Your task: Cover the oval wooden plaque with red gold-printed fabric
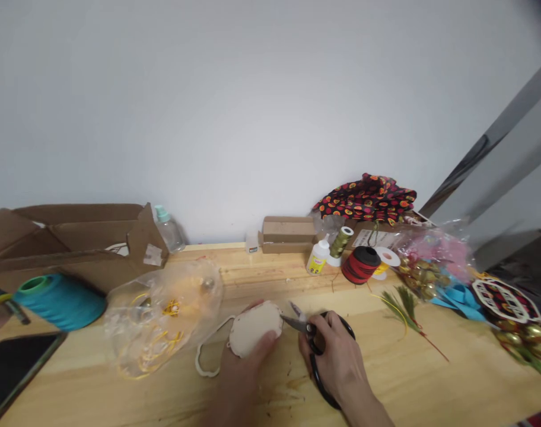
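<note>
In the head view my left hand (248, 370) grips a pale, cream-coloured flat piece (256, 327) with rounded, scalloped edges. A cream strip (200, 356) curves out to the left of it and down to the table. My right hand (335, 350) is closed round a pair of black-handled scissors (318, 376). Their blades are parted, and the lower one points at the right edge of the cream piece. Whether that blade touches the edge, I cannot tell. Small dark scraps lie on the wood between my hands.
On the left are a plastic bag (185, 308) with yellow cord, a blue thread cone (61, 302), a phone (16, 367) and a cardboard box (88, 237). A glue bottle (317, 260), red cord spool (358, 267), green tassel (406, 305) and gold bells (424, 279) stand or lie right.
</note>
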